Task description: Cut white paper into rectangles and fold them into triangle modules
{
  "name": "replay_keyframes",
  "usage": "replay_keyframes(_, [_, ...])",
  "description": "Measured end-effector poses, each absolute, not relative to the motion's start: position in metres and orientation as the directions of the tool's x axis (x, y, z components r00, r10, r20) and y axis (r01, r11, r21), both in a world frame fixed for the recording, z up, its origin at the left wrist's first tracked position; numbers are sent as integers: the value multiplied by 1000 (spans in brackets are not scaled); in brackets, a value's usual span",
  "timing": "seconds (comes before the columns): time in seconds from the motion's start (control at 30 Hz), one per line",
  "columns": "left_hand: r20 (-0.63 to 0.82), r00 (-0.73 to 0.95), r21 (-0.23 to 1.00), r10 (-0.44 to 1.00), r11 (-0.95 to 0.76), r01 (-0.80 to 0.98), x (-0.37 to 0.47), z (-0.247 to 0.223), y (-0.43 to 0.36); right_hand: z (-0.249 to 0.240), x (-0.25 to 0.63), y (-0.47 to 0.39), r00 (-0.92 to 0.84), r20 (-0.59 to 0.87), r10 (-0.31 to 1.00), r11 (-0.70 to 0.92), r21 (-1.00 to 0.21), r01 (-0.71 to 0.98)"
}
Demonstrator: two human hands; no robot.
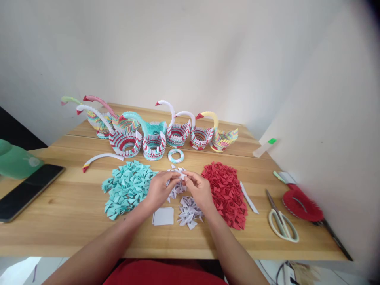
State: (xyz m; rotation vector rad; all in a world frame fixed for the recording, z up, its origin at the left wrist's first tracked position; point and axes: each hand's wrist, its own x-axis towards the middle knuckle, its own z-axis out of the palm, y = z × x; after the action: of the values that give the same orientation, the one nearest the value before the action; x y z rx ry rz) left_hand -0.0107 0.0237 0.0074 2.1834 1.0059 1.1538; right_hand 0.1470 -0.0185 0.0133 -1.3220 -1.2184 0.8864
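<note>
My left hand (160, 189) and my right hand (198, 189) meet at the middle of the table, fingers pinched on a small white paper piece (181, 175) between them. Behind and below the fingers lie white folded pieces (177, 190), partly hidden by the hands. Nearer the front edge is another white pile (190, 212), with a stack of white paper sheets (163, 216) to its left. A pile of turquoise folded pieces (127, 188) spreads left of my left hand. Red folded pieces (227, 196) are heaped right of my right hand.
Several paper swans (154, 146) stand at the back. A turquoise-white ring (176, 156) and a loose white neck (103, 156) lie before them. Scissors (282, 223) and a red paper object (303, 204) are at right; a phone (29, 192) is at left.
</note>
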Motion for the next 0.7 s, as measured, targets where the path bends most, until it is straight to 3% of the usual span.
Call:
replay_keyframes(0.37, [410, 366, 778, 835, -530, 336, -9, 6, 24, 11, 148, -20, 186, 210, 960, 153, -947, 283])
replay_keyframes(0.7, [586, 387, 605, 712, -702, 375, -7, 6, 21, 10, 147, -18, 176, 238, 955, 169, -927, 335])
